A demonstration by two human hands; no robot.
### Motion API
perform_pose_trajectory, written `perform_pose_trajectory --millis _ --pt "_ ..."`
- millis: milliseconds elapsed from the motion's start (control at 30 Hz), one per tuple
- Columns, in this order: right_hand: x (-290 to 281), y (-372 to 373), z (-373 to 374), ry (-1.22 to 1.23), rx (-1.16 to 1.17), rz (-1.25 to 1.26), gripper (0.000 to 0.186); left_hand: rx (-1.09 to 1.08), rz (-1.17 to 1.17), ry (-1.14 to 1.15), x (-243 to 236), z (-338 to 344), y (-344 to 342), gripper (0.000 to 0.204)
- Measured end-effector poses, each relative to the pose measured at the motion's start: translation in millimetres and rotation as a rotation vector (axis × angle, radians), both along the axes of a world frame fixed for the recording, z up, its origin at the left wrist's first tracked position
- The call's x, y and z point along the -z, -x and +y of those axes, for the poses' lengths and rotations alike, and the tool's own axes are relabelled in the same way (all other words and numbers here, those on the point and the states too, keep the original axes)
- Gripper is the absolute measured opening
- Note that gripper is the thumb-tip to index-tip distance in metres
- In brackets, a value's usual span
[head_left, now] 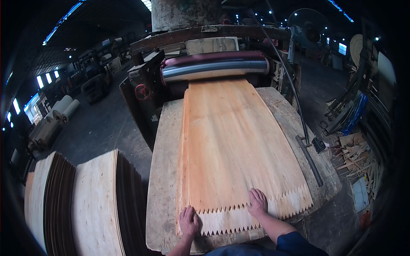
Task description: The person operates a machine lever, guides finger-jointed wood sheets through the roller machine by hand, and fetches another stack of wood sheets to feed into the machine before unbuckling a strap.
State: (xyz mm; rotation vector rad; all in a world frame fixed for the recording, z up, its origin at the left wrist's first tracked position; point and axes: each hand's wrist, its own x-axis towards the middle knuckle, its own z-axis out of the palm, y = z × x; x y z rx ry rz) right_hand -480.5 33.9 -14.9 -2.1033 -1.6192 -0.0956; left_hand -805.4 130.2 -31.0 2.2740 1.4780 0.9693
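Observation:
A wide sheet of wood veneer [230, 149] with a saw-toothed near edge lies in front of me, its far end reaching the rollers. Beneath it is a paler veneer sheet [224, 218], also toothed, showing along the near side. My left hand [188, 220] rests at the near left corner of the sheets, thumb apart from the fingers. Farther right, my right hand [257, 202] lies on the top sheet's near edge with its fingers stretched forward. Both palms face down, so their undersides are hidden.
A machine with a shiny metal roller [215, 69] and a red handwheel [142, 91] stands beyond the worn board table [164, 170]. On its right side lies a dark T-shaped bar [309, 160]. Stacked veneer [95, 196] stands left; wood scraps [358, 155] litter the right.

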Motion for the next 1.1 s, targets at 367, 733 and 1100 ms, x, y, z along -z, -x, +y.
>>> perform_pose_trajectory --millis 367,733,1100 --pt "13 0 -1 -0.014 -0.002 -0.001 0.065 -0.013 0.003 -0.005 -4 -2 -1 0.039" --pt "12 1 1 -0.006 0.004 0.008 0.064 -0.025 -0.014 -0.021 -3 -3 2 0.040" --pt "11 2 2 0.005 0.006 0.028 0.065 -0.017 -0.008 0.004 -4 -3 2 0.039"
